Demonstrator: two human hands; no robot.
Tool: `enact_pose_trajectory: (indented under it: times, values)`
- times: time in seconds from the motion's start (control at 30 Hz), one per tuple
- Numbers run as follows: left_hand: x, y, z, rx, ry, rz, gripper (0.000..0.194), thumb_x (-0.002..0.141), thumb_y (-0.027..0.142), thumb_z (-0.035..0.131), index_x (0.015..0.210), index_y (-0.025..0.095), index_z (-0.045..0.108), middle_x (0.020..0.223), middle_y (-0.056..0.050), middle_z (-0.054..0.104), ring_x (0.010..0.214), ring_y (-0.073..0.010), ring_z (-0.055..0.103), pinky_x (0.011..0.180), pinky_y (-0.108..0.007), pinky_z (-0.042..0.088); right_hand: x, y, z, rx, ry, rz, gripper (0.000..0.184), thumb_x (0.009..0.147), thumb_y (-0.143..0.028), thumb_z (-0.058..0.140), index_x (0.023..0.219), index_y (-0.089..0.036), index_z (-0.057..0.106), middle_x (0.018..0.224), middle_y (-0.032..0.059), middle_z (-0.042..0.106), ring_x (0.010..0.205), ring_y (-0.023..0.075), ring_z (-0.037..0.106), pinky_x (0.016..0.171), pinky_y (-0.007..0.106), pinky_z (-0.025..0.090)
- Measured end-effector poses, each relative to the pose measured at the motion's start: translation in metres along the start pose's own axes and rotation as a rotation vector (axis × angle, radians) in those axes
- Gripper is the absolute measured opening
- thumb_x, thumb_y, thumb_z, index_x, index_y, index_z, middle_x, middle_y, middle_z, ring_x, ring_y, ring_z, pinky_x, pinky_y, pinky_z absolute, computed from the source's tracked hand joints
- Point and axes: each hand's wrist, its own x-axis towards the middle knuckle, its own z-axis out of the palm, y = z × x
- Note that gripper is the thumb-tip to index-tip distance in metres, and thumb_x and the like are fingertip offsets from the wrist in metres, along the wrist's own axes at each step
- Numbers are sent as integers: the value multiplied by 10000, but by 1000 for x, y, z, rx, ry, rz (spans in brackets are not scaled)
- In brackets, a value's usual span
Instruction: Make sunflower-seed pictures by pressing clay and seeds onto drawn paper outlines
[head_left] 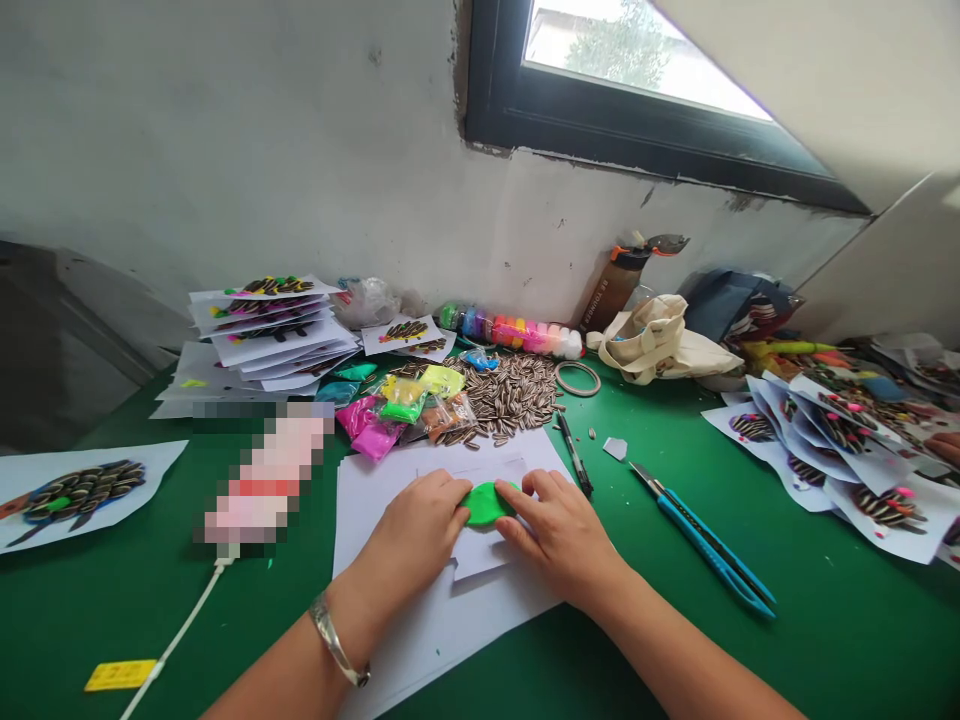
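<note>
A flat, bright green piece of modelling clay [487,505] lies over a small white sheet of paper [480,556] in the middle of the table. My left hand [424,525] pinches its left edge between thumb and fingers. On the opposite edge, my right hand [555,530] presses with thumb and forefinger, its other fingers curled. Under both hands spreads a stack of larger white paper [375,640]. Just beyond it sit small bags of coloured clay, among them a magenta bag [371,430], beside a heap of striped sunflower seeds [517,390].
A black pen [574,455] and a blue utility knife [705,540] lie to the right. Seed pictures are stacked at left [285,335] and right [840,450]. A bottle [615,285], a cloth bag [660,345] and a clay tub row [517,332] line the wall. A white cable [184,630] runs left.
</note>
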Motion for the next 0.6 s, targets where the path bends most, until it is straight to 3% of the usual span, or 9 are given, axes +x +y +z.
enact_pose_trajectory:
  times: [0.2,0.43,0.6]
  values:
    - [-2,-2,2,15,28,11,193,927,185,436,945,194,628,928,-61,624,874,-213,577,778,-311,437,2,-6,-4,-2,72,-21,384,929,-462,505,1240,-262,608,1057,104,597,953,252,521,837,402,412]
    - [-1,-3,3,-22,41,34,199,911,153,444,962,195,632,940,-54,628,890,-212,577,785,-316,433,8,-16,0,-21,13,-41,343,895,-450,577,1194,-293,633,1072,96,612,1002,264,515,882,433,406]
    - [-2,-4,4,-17,40,26,193,895,139,448,940,191,629,933,-55,626,882,-212,578,781,-319,430,7,-14,4,-6,79,-59,352,896,-462,563,1177,-270,653,1230,121,569,1123,305,480,951,483,384]
